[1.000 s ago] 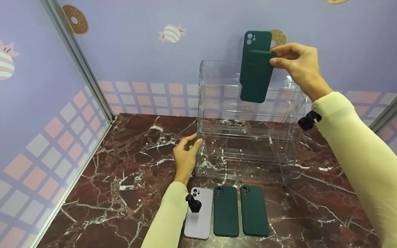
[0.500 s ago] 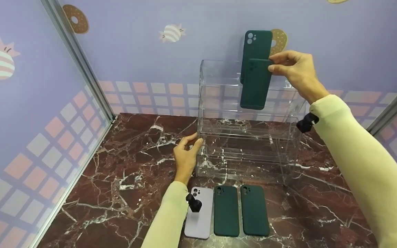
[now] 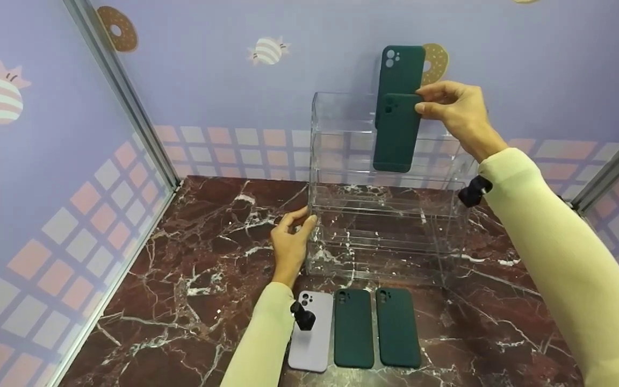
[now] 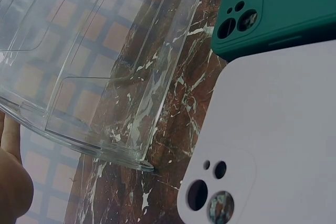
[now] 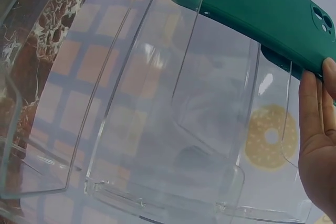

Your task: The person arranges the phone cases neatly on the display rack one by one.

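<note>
In the head view my right hand (image 3: 457, 115) pinches the upper right edge of a dark green phone case (image 3: 397, 134) between thumb and fingers. The case hangs nearly upright, its lower end behind a clear panel in the right wrist view. Another green phone case (image 3: 403, 67) stands behind it in the top tier of a clear acrylic display rack (image 3: 342, 115), partly hidden. My left hand (image 3: 289, 244) holds the rack's left side, with the thumb by its front edge. In the left wrist view that hand (image 4: 13, 182) shows only partly.
In front of the rack lie a lilac phone case (image 3: 312, 344) and two green phone cases (image 3: 353, 330) in a row on the dark red marble surface (image 3: 180, 301). My left forearm partly covers the lilac one. A patterned wall (image 3: 207, 86) rises behind the rack.
My right hand has lowered its green phone case and shifted slightly left, showing more of the case behind. The left hand and the rack have stayed in place.
</note>
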`<control>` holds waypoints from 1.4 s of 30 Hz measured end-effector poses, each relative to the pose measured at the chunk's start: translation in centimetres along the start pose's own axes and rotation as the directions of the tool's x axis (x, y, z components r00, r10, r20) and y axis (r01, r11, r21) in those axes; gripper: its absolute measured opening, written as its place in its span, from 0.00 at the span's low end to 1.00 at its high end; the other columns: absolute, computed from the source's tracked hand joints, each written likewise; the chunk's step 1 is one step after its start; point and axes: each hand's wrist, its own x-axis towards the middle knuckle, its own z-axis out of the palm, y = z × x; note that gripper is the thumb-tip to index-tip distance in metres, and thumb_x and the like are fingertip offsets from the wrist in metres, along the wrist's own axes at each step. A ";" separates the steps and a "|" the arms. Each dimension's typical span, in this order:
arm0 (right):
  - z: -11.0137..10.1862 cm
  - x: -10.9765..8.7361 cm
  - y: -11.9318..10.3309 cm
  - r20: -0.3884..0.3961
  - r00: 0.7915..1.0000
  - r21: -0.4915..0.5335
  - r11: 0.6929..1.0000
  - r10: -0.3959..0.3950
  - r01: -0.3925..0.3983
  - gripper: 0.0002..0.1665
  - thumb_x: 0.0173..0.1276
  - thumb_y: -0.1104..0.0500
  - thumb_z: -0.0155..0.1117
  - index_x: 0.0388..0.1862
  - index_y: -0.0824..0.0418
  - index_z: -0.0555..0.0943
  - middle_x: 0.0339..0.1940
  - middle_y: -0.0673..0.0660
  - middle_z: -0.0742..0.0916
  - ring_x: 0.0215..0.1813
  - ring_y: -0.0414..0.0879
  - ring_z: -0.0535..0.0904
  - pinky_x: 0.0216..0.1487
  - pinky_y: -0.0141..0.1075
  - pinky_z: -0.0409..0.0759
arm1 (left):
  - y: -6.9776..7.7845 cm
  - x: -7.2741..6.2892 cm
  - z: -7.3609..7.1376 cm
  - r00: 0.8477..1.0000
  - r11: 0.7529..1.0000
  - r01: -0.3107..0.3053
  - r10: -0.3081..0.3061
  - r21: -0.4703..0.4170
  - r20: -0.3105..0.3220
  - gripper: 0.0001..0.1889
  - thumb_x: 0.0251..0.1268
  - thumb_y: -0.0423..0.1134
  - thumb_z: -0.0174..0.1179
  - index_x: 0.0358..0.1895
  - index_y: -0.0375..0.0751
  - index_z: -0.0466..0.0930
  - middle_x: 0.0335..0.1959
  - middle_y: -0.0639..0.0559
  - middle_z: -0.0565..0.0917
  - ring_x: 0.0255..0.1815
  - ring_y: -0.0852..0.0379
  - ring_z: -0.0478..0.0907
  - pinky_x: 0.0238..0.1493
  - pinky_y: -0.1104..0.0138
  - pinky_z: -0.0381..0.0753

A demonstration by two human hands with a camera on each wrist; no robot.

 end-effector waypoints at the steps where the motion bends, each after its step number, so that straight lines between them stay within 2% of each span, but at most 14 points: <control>1: 0.0 0.0 0.1 -0.005 1.000 0.002 1.000 0.004 -0.004 0.16 0.65 0.71 0.78 0.52 0.67 0.90 0.39 0.55 0.90 0.41 0.45 0.88 0.47 0.32 0.87 | 0.0 0.0 0.0 1.000 1.000 0.000 0.000 -0.005 0.001 0.13 0.66 0.25 0.72 0.52 0.26 0.88 0.46 0.33 0.88 0.42 0.59 0.85 0.43 0.72 0.83; 8: 0.3 0.2 0.2 -0.019 1.000 0.012 1.000 0.017 -0.016 0.17 0.64 0.71 0.79 0.52 0.66 0.90 0.39 0.55 0.89 0.40 0.44 0.88 0.47 0.33 0.87 | -0.2 -0.1 -0.2 0.999 0.999 -0.036 0.036 -0.008 0.008 0.13 0.66 0.25 0.72 0.52 0.25 0.88 0.46 0.32 0.87 0.43 0.59 0.85 0.44 0.71 0.83; 18: 0.6 0.1 -0.2 0.000 1.000 -0.073 0.997 -0.014 0.014 0.18 0.66 0.69 0.78 0.55 0.66 0.89 0.40 0.54 0.89 0.41 0.44 0.89 0.46 0.31 0.87 | -0.3 0.1 -0.2 0.999 0.999 -0.036 0.036 -0.030 0.008 0.14 0.66 0.25 0.72 0.53 0.23 0.87 0.47 0.28 0.85 0.43 0.58 0.86 0.45 0.71 0.83; 23: 0.7 -0.2 -0.4 -0.011 0.999 -0.177 0.984 -0.039 0.036 0.19 0.67 0.67 0.78 0.57 0.64 0.89 0.41 0.52 0.88 0.43 0.42 0.87 0.46 0.28 0.85 | -0.2 0.0 -0.2 1.000 0.999 -0.026 0.026 -0.018 0.004 0.14 0.65 0.25 0.72 0.53 0.25 0.88 0.47 0.33 0.87 0.44 0.57 0.86 0.45 0.72 0.84; 27: 0.5 -0.5 -0.5 -0.025 0.998 -0.264 0.963 -0.061 0.052 0.21 0.69 0.63 0.78 0.60 0.61 0.88 0.46 0.53 0.89 0.48 0.43 0.85 0.49 0.29 0.82 | 0.0 0.0 -0.1 1.000 1.000 -0.019 0.019 -0.022 0.002 0.14 0.65 0.24 0.72 0.52 0.25 0.88 0.47 0.35 0.88 0.44 0.55 0.87 0.44 0.71 0.84; 30: 0.3 -1.0 -0.5 -0.047 0.992 -0.292 0.952 -0.113 0.094 0.20 0.70 0.62 0.78 0.60 0.61 0.88 0.48 0.54 0.89 0.50 0.44 0.84 0.52 0.31 0.82 | 0.0 -0.2 -0.1 1.000 0.999 -0.015 0.015 -0.029 -0.002 0.14 0.65 0.24 0.72 0.52 0.25 0.88 0.46 0.36 0.88 0.44 0.52 0.86 0.44 0.71 0.84; 34: -0.1 -2.1 -0.1 -0.090 0.976 -0.291 0.943 -0.196 0.163 0.19 0.68 0.63 0.79 0.57 0.62 0.88 0.45 0.51 0.89 0.48 0.41 0.85 0.55 0.32 0.82 | 0.0 -0.2 -0.1 1.000 1.000 -0.015 0.015 -0.025 -0.002 0.14 0.65 0.24 0.72 0.52 0.25 0.88 0.45 0.36 0.88 0.44 0.52 0.86 0.43 0.72 0.84; 42: -1.3 -5.7 1.0 -0.087 0.963 -0.217 0.948 -0.255 0.231 0.21 0.67 0.68 0.78 0.58 0.70 0.86 0.45 0.48 0.89 0.47 0.40 0.86 0.56 0.32 0.84 | -0.1 -0.1 -0.1 1.000 1.000 -0.020 0.020 -0.017 0.009 0.13 0.66 0.24 0.71 0.53 0.26 0.88 0.46 0.36 0.88 0.43 0.58 0.86 0.44 0.71 0.84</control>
